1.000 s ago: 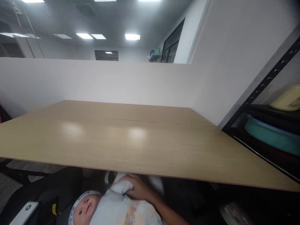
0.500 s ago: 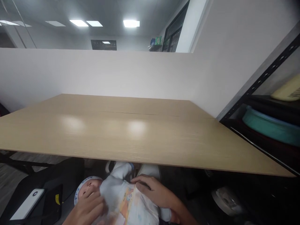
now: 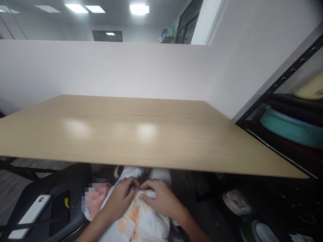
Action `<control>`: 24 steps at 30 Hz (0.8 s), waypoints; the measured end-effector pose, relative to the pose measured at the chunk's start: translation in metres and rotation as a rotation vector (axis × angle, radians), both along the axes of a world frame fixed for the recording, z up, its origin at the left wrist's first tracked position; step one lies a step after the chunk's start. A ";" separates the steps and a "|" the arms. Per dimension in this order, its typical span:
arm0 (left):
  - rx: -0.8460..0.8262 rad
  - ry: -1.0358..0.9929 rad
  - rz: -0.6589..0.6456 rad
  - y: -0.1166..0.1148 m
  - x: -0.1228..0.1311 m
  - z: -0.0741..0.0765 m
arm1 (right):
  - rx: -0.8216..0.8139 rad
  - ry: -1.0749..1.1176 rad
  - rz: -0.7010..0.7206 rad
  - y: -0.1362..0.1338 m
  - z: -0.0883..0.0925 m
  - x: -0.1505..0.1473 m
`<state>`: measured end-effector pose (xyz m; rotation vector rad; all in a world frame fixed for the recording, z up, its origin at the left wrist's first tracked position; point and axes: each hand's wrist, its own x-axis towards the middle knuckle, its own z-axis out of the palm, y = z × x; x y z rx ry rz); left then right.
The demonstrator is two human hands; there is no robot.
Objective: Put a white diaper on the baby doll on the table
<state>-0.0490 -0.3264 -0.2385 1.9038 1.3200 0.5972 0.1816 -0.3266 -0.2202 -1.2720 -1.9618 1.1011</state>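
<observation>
Across my lap, below the table edge, lies a baby-like figure point(image 3: 94, 205) in pale clothes; whether it is a doll I cannot tell. Its head is toward the left. A white diaper point(image 3: 152, 218) with an orange cartoon print covers its middle. My left hand point(image 3: 123, 195) reaches over the body, its fingers closed at the diaper's upper edge. Close beside it, my right hand point(image 3: 161, 198) pinches the same edge between thumb and fingers. The fingertips of both hands nearly meet, and the fold between them is partly hidden.
A wooden table point(image 3: 176, 141) spans the view just beyond my hands. On a black chair point(image 3: 78, 178) at left lie a white phone-like device point(image 3: 35, 211) and a dark pouch point(image 3: 59, 215). A shelf rack point(image 3: 282, 79) at right holds a teal basin point(image 3: 290, 126).
My left hand has moved from near the figure's head rightward to the diaper's edge. My right hand has stayed there, its fingers now drawn together. The view has tilted slightly down.
</observation>
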 end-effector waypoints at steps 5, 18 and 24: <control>0.007 0.008 0.020 0.000 0.003 0.001 | 0.176 -0.065 0.044 0.000 0.000 -0.003; 0.016 -0.044 0.036 -0.002 0.006 0.002 | 0.268 -0.268 -0.150 0.029 -0.027 0.015; 0.039 -0.062 0.046 -0.002 0.008 0.000 | 0.280 -0.181 -0.149 0.014 -0.001 0.011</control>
